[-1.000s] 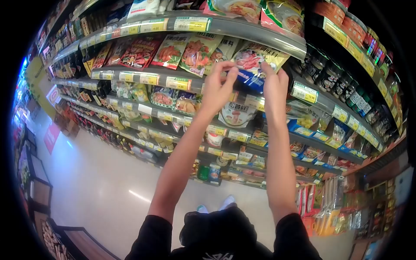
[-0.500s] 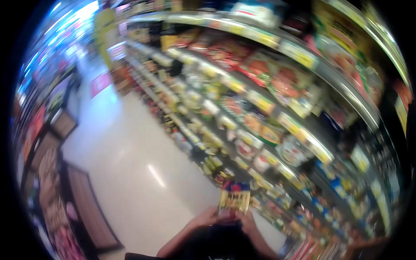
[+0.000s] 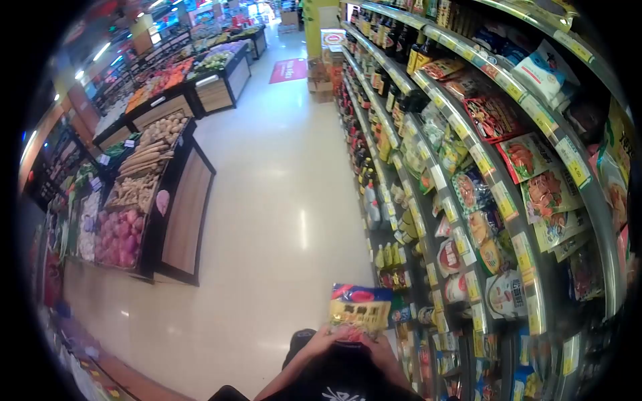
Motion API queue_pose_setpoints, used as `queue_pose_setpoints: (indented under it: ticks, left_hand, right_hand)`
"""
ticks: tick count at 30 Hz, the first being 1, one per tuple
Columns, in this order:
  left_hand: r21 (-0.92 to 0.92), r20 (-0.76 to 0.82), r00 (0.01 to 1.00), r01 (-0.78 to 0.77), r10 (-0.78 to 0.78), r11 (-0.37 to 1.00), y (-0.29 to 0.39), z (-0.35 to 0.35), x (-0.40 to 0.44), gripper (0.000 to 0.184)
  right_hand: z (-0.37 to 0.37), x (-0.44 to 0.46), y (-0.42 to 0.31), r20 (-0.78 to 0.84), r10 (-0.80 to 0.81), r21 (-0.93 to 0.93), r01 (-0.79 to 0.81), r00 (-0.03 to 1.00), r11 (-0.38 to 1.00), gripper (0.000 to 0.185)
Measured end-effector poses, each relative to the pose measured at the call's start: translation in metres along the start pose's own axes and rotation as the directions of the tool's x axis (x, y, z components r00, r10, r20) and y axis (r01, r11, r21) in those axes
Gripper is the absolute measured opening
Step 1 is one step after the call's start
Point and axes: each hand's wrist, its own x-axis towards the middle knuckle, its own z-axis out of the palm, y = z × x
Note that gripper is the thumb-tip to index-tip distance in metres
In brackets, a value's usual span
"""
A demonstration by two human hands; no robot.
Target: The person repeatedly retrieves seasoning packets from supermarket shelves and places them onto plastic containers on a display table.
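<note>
A yellow packet with a dark blue top edge (image 3: 360, 311) is held upright in front of the body, near the bottom centre. My left hand (image 3: 324, 339) grips its lower left corner, fingers closed. The lower right corner is pinched by my right hand (image 3: 378, 348), whose fingertips are partly hidden at the packet. Pink pictures and dark printed characters show on the packet's front. Its lower edge is hidden by my hands and dark clothing.
Shelves of packets, bottles and price tags (image 3: 498, 184) curve along the right. On the left stands a produce stand (image 3: 184, 217) with onions and root vegetables. A pale floor (image 3: 267, 200) runs between them towards stacked boxes (image 3: 321, 80).
Both hands have come down from the upper shelf to the front of the body with the packet. The view has turned left along the aisle, and the shelves now stand at the right.
</note>
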Motion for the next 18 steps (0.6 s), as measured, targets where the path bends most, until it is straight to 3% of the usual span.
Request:
queue_pose_setpoints:
  ticks: [1,3,4,7,8,11,15,18]
  left_hand:
    - [0.056,-0.014,0.998,0.070,-0.069,0.996,0.000,0.006,-0.006,0.035]
    - [-0.019,-0.129,0.990,0.047,-0.049,0.999,-0.016,0.024,-0.015,0.036]
    - [-0.080,-0.142,0.981,0.122,-0.132,0.989,-0.016,0.033,-0.026,0.038]
    - [-0.198,-0.096,0.983,0.134,-0.155,0.971,-0.049,0.041,-0.030,0.048]
    - [-0.203,-0.146,0.971,0.158,-0.189,0.966,-0.050,0.050,-0.031,0.049]
    - [-0.202,-0.172,0.953,0.213,-0.248,0.956,-0.076,0.060,-0.040,0.048]
    - [-0.216,-0.259,0.905,0.285,-0.336,0.934,-0.102,0.077,-0.072,0.046]
    - [-0.090,-0.205,0.922,0.315,-0.327,0.945,-0.129,0.076,-0.093,0.044]
  right_hand:
    - [-0.004,-0.005,0.001,-0.024,0.049,-0.023,-0.049,0.999,0.999,0.027]
    - [0.000,-0.024,-0.027,-0.078,0.136,-0.078,-0.142,0.988,0.987,0.025]
    - [-0.006,-0.033,-0.030,-0.031,0.062,-0.194,-0.067,0.998,0.979,0.026]
    - [-0.039,-0.036,-0.002,-0.067,0.119,-0.383,-0.136,0.991,0.914,0.028]
    - [-0.027,-0.042,-0.016,-0.054,0.116,-0.288,-0.127,0.992,0.949,0.029]
    - [-0.057,-0.037,0.039,0.014,-0.092,-0.307,0.092,0.996,0.947,0.029]
    - [-0.069,-0.060,0.049,0.061,-0.050,-0.337,0.068,0.997,0.939,0.029]
    - [-0.064,-0.085,0.033,0.050,0.049,-0.281,-0.033,0.998,0.959,0.028]
